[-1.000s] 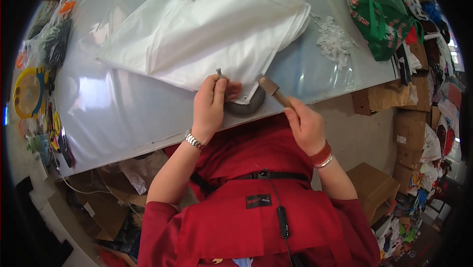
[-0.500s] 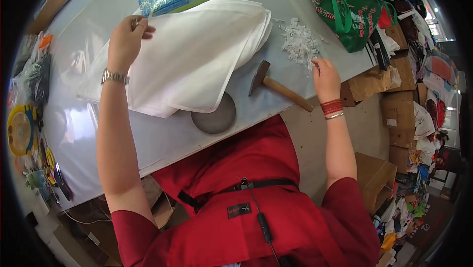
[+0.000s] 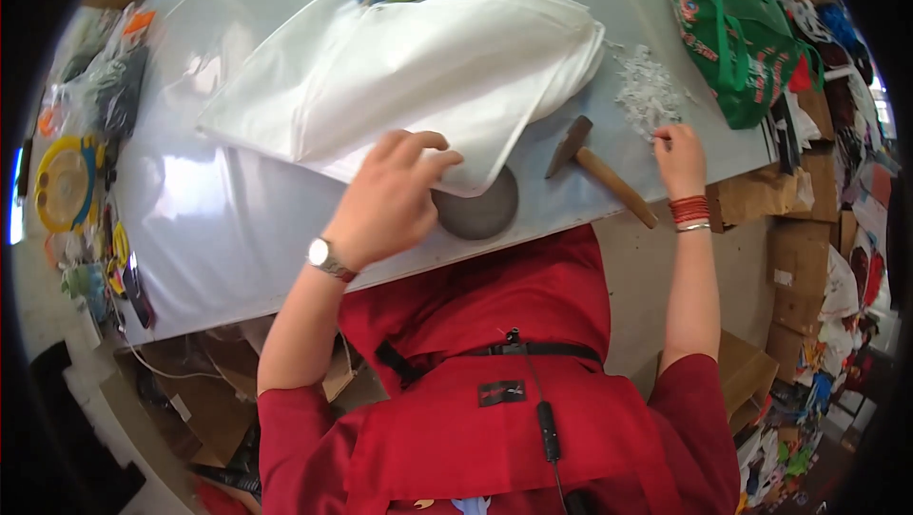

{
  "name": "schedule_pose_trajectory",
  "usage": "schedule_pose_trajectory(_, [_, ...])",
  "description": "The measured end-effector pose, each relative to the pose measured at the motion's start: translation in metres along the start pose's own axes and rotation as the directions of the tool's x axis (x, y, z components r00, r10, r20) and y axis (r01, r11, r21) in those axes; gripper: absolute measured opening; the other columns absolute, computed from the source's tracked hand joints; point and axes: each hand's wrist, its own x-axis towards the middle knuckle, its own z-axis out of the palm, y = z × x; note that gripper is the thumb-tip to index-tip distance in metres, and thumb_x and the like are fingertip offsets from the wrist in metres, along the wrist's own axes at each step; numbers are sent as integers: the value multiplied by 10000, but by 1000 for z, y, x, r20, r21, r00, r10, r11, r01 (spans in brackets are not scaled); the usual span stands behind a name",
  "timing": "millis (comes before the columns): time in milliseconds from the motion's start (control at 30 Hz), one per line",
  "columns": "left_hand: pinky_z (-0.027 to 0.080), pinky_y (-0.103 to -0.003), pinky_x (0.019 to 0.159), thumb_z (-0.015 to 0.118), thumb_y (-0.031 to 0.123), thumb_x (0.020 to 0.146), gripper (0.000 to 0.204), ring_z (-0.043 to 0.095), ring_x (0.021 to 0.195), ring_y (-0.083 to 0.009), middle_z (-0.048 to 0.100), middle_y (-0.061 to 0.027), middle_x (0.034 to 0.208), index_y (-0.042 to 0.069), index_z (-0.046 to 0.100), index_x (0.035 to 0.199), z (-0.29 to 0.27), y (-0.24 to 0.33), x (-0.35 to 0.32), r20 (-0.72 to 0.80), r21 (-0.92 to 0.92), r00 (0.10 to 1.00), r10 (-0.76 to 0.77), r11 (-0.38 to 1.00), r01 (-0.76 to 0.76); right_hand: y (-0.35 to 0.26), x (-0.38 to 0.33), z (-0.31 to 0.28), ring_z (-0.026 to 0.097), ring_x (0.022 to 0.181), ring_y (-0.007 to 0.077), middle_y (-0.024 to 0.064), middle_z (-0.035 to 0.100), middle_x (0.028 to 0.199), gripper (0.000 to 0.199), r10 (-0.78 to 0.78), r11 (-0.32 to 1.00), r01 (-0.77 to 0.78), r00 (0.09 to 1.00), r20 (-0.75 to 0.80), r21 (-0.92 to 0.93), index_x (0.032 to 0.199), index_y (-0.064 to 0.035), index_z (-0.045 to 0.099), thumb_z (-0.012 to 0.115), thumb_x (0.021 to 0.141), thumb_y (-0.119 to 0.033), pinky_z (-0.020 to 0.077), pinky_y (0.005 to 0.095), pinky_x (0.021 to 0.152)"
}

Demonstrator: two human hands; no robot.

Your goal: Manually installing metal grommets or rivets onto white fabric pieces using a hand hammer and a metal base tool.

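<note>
Fingers of the left hand (image 3: 385,203) are spread loosely on the near corner of the white fabric bundle (image 3: 418,77), which lies on the table (image 3: 219,230) over a grey disc (image 3: 480,213). White scraps (image 3: 647,92) are pinched by the right hand (image 3: 680,158), beside the hammer (image 3: 599,173).

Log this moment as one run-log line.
left hand: on white bag corner, over grey disc | right hand: at white scraps | hammer: on table, untouched

Red short-sleeved top under a black strap and cable; silver wristwatch (image 3: 324,256) on the left wrist; red bangles (image 3: 689,211) on the right.
</note>
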Motion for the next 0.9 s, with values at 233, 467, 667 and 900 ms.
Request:
schedule_pose_trajectory(233, [548, -392, 919, 717, 47, 738, 399, 643, 1068, -253, 666, -30, 1186, 127, 704, 1129, 42, -27, -44, -128, 184, 977, 173, 972, -148, -126, -39, -45, 671, 838, 113, 70, 735, 1057, 129, -61, 464, -364, 897, 439, 807, 1065, 3, 687, 681, 1010, -113, 572, 300, 748])
schedule_pose_trajectory(467, [572, -392, 864, 714, -9, 688, 445, 666, 1022, -259, 703, -10, 1115, 143, 733, 1106, 60, -32, -50, -186, 21, 972, 141, 990, -140, -230, -92, 6, 704, 882, 187, 57, 704, 1049, 181, -356, 335, -60, 916, 185, 940, 1093, -27, 718, 715, 915, 5, 599, 347, 793])
schedule_pose_trajectory(667, [574, -376, 867, 710, -14, 682, 422, 672, 1029, -248, 749, 15, 1177, 140, 758, 1073, 62, -31, -45, -163, -7, 969, 186, 982, -190, -236, -84, 25, 683, 948, 276, 66, 689, 1039, 265, -666, 578, 725, 684, -296, 375, 1050, -54, 724, 719, 790, -4, 590, 379, 832])
schedule_pose_trajectory(900, [574, -377, 877, 702, -15, 686, 417, 673, 1037, -244, 758, 27, 1218, 144, 768, 1066, 62, -35, -45, -129, -23, 978, 165, 985, -169, -231, -84, 29, 679, 979, 260, 61, 698, 1041, 235, -673, 588, 713, 693, -259, 381, 1052, -63, 731, 706, 819, -42, 583, 374, 870])
